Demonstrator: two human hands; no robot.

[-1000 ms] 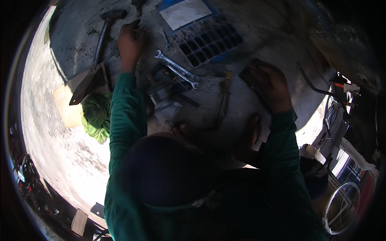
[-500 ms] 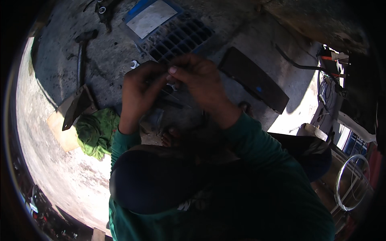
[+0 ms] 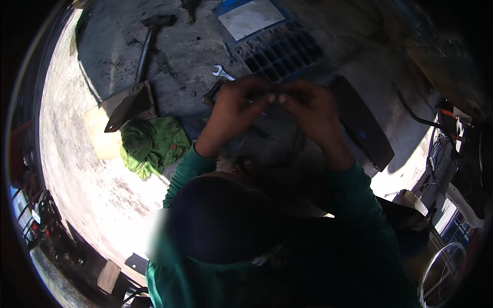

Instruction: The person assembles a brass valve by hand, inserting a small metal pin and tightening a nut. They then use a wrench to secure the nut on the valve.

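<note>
My left hand [image 3: 237, 107] and my right hand [image 3: 313, 105] meet in the air in front of me, both with bent, closed fingers. Their thumb tips nearly touch. Whatever is pinched between them is too small and dark to make out. Just beyond them lies a compartment box [image 3: 277, 61], its cells dark inside, beside a blue-edged lid carrying a white sheet [image 3: 250, 19]. An open-end wrench [image 3: 221, 72] rests on the floor by my left hand, partly covered by it. A second wrench [image 3: 227, 51] lies closer to the box.
To the left are a hammer [image 3: 148, 51], a dark bent metal plate [image 3: 128, 107] and a crumpled green cloth [image 3: 154, 143]. A long dark panel [image 3: 362, 123] lies right of my right hand. A bent dark rod [image 3: 418, 117] and loose wires stand farther right.
The whole view has shifted, so floor objects appear farther right. My fingers have gone from overlapping to thumb tip against thumb tip, and the right hand has turned slightly.
</note>
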